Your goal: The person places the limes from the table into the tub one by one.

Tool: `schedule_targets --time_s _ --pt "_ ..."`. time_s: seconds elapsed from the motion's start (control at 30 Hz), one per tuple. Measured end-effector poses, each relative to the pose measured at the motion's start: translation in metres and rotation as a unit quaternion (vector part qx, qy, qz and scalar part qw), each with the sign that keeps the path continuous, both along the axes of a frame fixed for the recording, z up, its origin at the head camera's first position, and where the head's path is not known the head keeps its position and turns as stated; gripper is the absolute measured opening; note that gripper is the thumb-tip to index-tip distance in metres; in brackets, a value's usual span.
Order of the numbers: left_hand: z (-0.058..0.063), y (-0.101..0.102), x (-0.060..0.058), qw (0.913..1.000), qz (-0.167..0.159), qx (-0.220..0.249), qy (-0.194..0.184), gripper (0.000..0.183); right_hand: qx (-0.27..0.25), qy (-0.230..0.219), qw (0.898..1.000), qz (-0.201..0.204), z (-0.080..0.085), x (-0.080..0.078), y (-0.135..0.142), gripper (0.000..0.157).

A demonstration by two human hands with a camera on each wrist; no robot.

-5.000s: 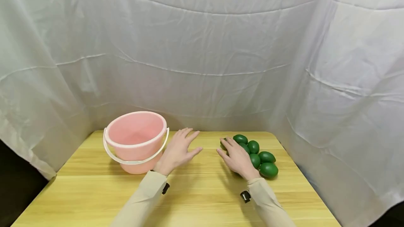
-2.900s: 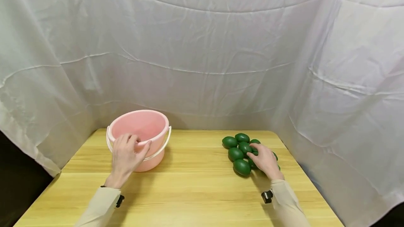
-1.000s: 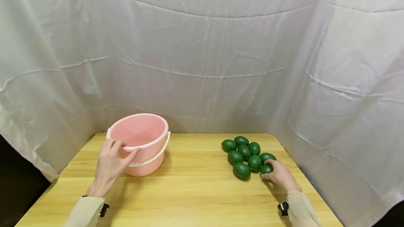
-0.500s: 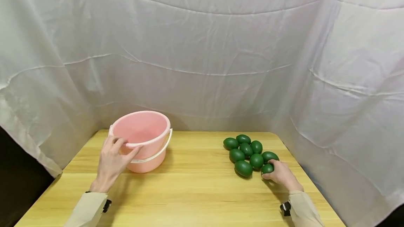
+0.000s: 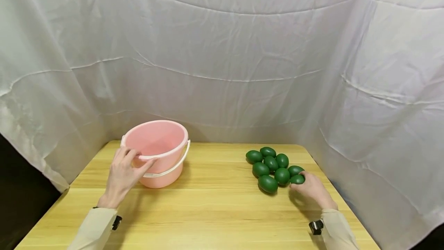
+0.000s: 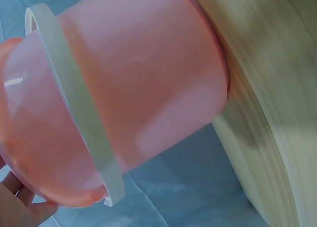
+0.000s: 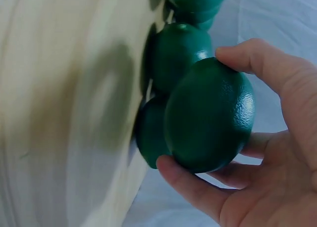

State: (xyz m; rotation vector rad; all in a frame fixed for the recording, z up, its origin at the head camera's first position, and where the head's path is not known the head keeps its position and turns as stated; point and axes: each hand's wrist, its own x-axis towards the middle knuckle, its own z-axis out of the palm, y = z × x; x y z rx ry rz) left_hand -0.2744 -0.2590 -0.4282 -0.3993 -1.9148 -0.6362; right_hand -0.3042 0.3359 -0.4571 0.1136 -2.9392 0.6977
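Observation:
In the head view, my left hand (image 5: 121, 174) grips the near rim of a pink bucket (image 5: 161, 182), fingers over the edge and thumb outside. The bucket stands upright with its white handle (image 5: 168, 171) hanging down in front. My right hand (image 5: 313, 190) pinches a dark green lime (image 7: 208, 118) between thumb and fingers at the right end of a group of limes (image 5: 268, 184). The right wrist view shows the held lime raised off the wood, with other limes (image 7: 178, 56) just behind it. Inside the bucket, the visible part shows only pink wall.
Both bucket and limes stand on a light wooden table (image 5: 208, 211). White cloth (image 5: 222, 68) hangs behind the table and along its sides. Several loose limes lie close together at the right, apart from the bucket.
My left hand has moved from above the table to the bucket's rim. My right hand has moved right across the limes, taken hold of the rightmost near one and lifted it slightly.

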Motion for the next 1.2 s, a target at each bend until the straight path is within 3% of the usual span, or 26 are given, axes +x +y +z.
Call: schedule_targets --time_s 0.37,0.6,0.7,0.77,0.9,1.2 --pt "0.002 -0.003 0.0 1.0 -0.009 -0.001 0.002 0.037 0.0 0.049 0.999 0.011 0.012 -0.003 -0.016 0.061" --pt "0.001 -0.002 0.001 0.9999 -0.014 0.001 0.009 0.035 -0.039 0.067 0.997 0.026 0.019 -0.009 -0.033 0.063" --pt "0.001 -0.002 0.001 0.9999 -0.01 0.001 0.004 0.035 -0.085 0.063 0.994 0.03 0.02 -0.011 -0.039 0.063" --pt "0.002 -0.002 0.001 1.0 -0.009 0.0 0.0 0.036 -0.14 0.054 0.988 0.025 0.021 -0.014 -0.043 0.064" --pt "0.004 -0.002 0.0 0.9999 -0.008 -0.005 -0.007 0.036 -0.252 0.037 0.967 0.013 0.022 -0.018 -0.051 0.069" --pt "0.004 -0.004 0.001 0.9998 -0.004 -0.007 -0.016 0.037 -0.368 0.009 0.929 0.028 0.026 -0.026 -0.069 0.057"
